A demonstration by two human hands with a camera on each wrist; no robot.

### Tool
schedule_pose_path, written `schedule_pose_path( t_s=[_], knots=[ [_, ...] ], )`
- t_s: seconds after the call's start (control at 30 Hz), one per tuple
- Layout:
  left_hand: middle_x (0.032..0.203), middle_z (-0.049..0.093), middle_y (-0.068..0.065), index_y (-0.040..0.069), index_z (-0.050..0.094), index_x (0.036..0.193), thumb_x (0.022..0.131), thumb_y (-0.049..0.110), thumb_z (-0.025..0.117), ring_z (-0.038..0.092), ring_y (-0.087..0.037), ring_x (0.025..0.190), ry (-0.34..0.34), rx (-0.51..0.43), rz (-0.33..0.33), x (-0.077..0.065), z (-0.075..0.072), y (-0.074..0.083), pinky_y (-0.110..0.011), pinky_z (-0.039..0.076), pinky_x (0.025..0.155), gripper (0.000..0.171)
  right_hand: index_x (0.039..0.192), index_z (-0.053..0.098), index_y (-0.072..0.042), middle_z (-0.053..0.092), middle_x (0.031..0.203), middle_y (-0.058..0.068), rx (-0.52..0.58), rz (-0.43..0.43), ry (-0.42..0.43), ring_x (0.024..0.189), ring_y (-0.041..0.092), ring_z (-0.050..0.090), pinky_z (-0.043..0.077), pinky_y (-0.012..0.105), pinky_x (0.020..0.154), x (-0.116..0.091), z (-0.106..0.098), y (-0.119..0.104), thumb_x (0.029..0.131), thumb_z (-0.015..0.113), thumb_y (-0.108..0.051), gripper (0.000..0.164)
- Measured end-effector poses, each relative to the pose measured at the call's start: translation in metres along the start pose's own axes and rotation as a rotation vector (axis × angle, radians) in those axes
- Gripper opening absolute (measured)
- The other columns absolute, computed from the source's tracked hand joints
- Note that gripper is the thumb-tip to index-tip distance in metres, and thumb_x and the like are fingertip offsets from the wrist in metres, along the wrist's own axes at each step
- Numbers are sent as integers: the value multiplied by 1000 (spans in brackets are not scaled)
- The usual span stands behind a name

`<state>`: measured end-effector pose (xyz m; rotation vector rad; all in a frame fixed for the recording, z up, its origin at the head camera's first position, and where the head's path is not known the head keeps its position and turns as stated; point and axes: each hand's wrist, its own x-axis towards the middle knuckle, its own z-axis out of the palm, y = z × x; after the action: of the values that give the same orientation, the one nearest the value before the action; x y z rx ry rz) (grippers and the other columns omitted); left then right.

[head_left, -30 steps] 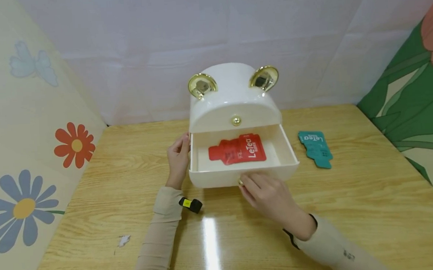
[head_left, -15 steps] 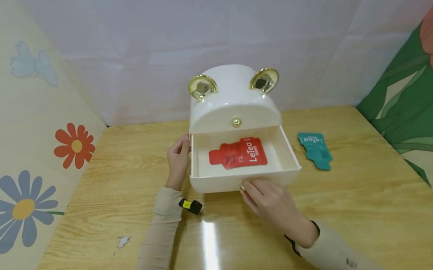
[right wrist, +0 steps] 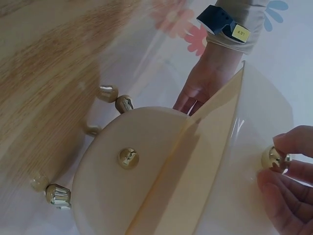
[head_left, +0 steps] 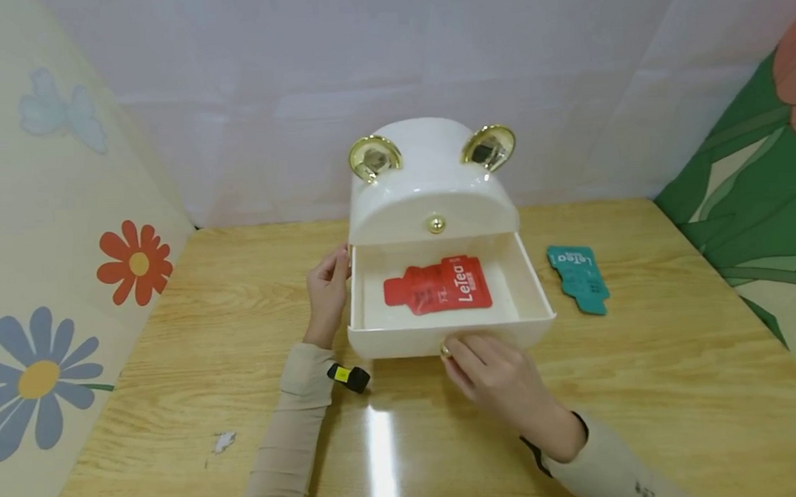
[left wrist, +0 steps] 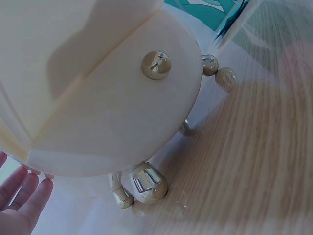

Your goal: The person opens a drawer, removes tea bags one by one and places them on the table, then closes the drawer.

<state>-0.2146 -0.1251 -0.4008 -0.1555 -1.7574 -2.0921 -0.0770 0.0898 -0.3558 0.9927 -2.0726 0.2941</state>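
Across the middle of the wooden table (head_left: 684, 384), a white drawer (head_left: 402, 342) stands out from the front of a rounded white box (head_left: 428, 180). On the drawer's floor lies a red pouch (head_left: 440, 285) lettered "LeTea", flat, its narrow neck toward the left wall. The right hand (head_left: 504, 377) pinches the drawer knob (right wrist: 272, 159), a gold ball on the drawer's front, between thumb and fingers. At the left side of the box, the left hand (head_left: 328, 292) rests with its fingers extended and their tips against the wall; how firmly they press, I cannot tell.

Above the drawer, the curved upper front carries an upper gold knob (head_left: 436, 224), and two gold-rimmed ears (head_left: 375, 158) rise from the top. Below, the left wrist view shows a half-round lower front with a lower gold knob (left wrist: 156, 65) and shiny gold feet (left wrist: 148, 183) under its edge.

To the right of the box, well apart from it, a teal pouch (head_left: 579, 279) lies flat on the wood. Black straps, one with a yellow label (head_left: 343, 374), circle both wrists beside beige sleeves (head_left: 291, 431). Painted flowers (head_left: 137, 263) decorate the side panels, and pale cloth (head_left: 265, 98) hangs behind.
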Motion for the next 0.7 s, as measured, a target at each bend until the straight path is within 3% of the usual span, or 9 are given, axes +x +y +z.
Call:
schedule_pose_path(
  t_s=[0.33, 0.5, 0.6, 0.7],
  knots=[
    [116, 56, -24, -15, 56, 111, 93, 7, 48, 58, -8, 91, -17, 7, 5, 1, -1, -1, -22, 53, 78, 29, 83, 64, 1, 63, 74, 10, 26, 21, -20, 62, 20, 59, 56, 30, 51, -3, -1, 0, 97, 39, -25, 39],
    [115, 57, -24, -15, 56, 110, 94, 7, 48, 59, -9, 92, -13, 14, 13, 1, -2, -2, -23, 53, 78, 29, 85, 65, 0, 63, 74, 8, 58, -12, 40, 62, 20, 60, 55, 29, 50, 0, -6, 2, 97, 42, -32, 41],
    [114, 57, -23, -16, 56, 110, 93, 7, 49, 59, -10, 91, -5, 5, 14, 1, -2, -2, -23, 53, 77, 29, 84, 66, -1, 63, 72, 7, 72, -53, 102, 59, 19, 58, 53, 29, 46, 7, -13, 5, 95, 46, -31, 38],
    [114, 57, -23, -16, 56, 110, 93, 7, 49, 59, -9, 90, -10, -2, 18, 1, -2, -2, -23, 53, 78, 29, 82, 66, -2, 61, 70, 5, 99, -82, 110, 57, 17, 57, 53, 29, 44, 15, -22, 11, 95, 46, -28, 35]
  ],
)
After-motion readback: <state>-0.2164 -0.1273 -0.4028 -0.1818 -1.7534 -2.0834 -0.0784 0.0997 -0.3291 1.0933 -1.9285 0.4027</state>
